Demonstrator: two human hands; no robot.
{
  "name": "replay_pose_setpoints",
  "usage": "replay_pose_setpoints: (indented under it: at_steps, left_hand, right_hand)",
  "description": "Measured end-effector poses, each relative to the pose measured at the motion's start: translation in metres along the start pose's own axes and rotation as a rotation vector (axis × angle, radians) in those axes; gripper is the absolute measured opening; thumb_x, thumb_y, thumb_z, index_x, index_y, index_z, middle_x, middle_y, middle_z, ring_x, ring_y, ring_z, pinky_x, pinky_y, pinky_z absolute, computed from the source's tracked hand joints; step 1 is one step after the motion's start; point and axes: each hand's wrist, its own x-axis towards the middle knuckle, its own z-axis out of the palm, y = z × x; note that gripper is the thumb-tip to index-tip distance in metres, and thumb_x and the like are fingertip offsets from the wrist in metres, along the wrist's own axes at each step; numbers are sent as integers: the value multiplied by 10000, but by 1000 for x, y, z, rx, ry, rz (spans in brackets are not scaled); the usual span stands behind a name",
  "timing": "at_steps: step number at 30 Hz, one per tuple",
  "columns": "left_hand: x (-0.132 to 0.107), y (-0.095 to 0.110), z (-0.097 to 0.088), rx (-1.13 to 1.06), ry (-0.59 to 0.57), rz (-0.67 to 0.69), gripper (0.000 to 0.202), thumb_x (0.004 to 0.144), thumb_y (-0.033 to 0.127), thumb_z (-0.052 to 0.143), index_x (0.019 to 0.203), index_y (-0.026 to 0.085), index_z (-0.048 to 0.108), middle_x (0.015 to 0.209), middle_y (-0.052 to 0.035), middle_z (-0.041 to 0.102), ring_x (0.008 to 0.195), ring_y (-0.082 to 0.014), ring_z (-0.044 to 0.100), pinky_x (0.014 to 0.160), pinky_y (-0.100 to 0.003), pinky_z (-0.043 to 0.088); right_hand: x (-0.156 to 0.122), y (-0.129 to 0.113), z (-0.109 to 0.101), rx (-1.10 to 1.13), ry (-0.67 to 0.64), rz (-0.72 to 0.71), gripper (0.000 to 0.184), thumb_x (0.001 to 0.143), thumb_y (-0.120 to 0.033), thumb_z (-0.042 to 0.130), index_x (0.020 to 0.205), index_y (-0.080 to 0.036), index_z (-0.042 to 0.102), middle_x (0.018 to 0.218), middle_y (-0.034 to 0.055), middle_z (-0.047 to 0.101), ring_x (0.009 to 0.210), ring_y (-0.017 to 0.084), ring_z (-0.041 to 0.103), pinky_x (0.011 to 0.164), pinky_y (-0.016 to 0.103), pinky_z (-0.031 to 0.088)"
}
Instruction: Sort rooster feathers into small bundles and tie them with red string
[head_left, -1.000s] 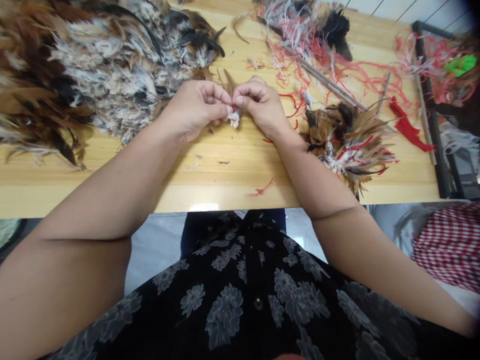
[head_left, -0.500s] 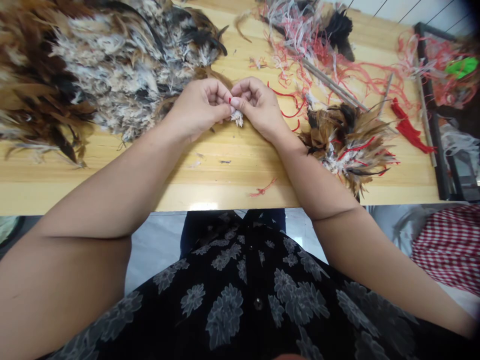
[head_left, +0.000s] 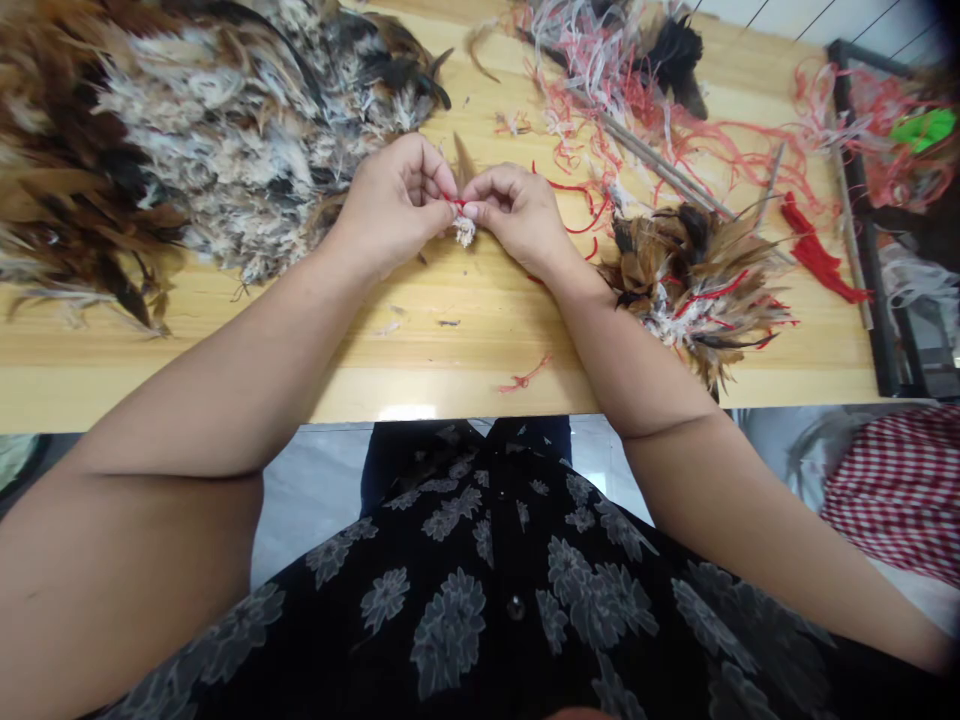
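Note:
My left hand (head_left: 394,205) and my right hand (head_left: 517,215) meet above the wooden table (head_left: 450,350), fingers pinched together. Between them they grip a small feather bundle (head_left: 465,228): its white fluffy base hangs below the fingertips and a brown tip sticks up behind the hands. A red string (head_left: 454,203) shows between the two thumbs at the bundle's base. Both hands are closed on the bundle and string.
A big heap of brown, white and black feathers (head_left: 187,130) covers the table's left. A tied feather bunch with red string (head_left: 694,285) lies right of my right hand. Red and white string scraps and thin sticks (head_left: 645,150) litter the back. A black frame (head_left: 870,230) stands at right.
Both hands shifted slightly away from me and leftward with the bundle. The brown feather tip, hidden half a second ago, shows again behind the fingers.

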Motion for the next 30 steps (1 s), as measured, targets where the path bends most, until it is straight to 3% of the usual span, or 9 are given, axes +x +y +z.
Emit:
replay_pose_setpoints:
  at_steps: [5, 9, 16, 19, 21, 25, 30]
  left_hand:
    - [3, -1, -1, -68, -65, -75, 330, 804, 242, 1097, 921, 341, 805, 811, 21, 802, 790, -271, 742, 802, -419, 593]
    - [5, -4, -2, -73, -68, -83, 266, 851, 264, 1068, 870, 333, 811, 782, 29, 811, 716, -238, 697, 725, -383, 597]
    - [10, -13, -7, -106, -72, -135, 288, 860, 248, 1040, 888, 338, 768, 770, 29, 783, 808, -268, 736, 806, -417, 626]
    - [11, -17, -5, -130, -59, -138, 290, 863, 266, 1041, 907, 347, 766, 786, 16, 767, 852, -293, 743, 882, -451, 613]
    - [10, -16, -2, -111, -9, -107, 244, 856, 261, 1011, 907, 334, 784, 825, -3, 787, 813, -280, 714, 851, -448, 594]
    - [6, -7, 2, -57, 24, -67, 191, 857, 242, 964, 908, 320, 797, 842, -16, 792, 749, -257, 644, 768, -432, 552]
    - [4, 2, 3, -49, -6, -53, 173, 821, 266, 944, 871, 332, 792, 822, -6, 793, 700, -232, 545, 687, -403, 496]
  right_hand:
    - [-3, -1, -5, -15, 0, -64, 174, 1008, -359, 932, 899, -313, 805, 1077, 42, 779, 1075, 247, 636, 1169, 403, 599]
    - [5, 11, -4, -56, 48, -64, 218, 955, -416, 929, 881, -358, 733, 1076, 49, 809, 1058, 265, 603, 1151, 418, 607]
    - [-4, -5, -4, 58, 130, -63, 585, 913, -954, 865, 904, -403, 668, 1090, 75, 837, 1087, 324, 666, 1113, 488, 653]
    - [-9, -11, -5, 87, 153, -60, 460, 897, -850, 870, 914, -431, 683, 1082, 62, 846, 1093, 346, 689, 1090, 502, 649]
    - [-8, -9, -3, 82, 107, -67, 400, 906, -786, 860, 967, -412, 733, 1144, 57, 884, 1052, 322, 671, 1061, 497, 625]
    - [-2, -1, -1, 60, 24, -48, 677, 768, -1019, 903, 925, -376, 757, 1070, 65, 863, 927, 258, 572, 992, 472, 604]
    - [1, 0, -4, -28, -10, -64, 657, 708, -1014, 920, 819, -384, 765, 1023, 78, 796, 959, 261, 551, 1082, 460, 593]
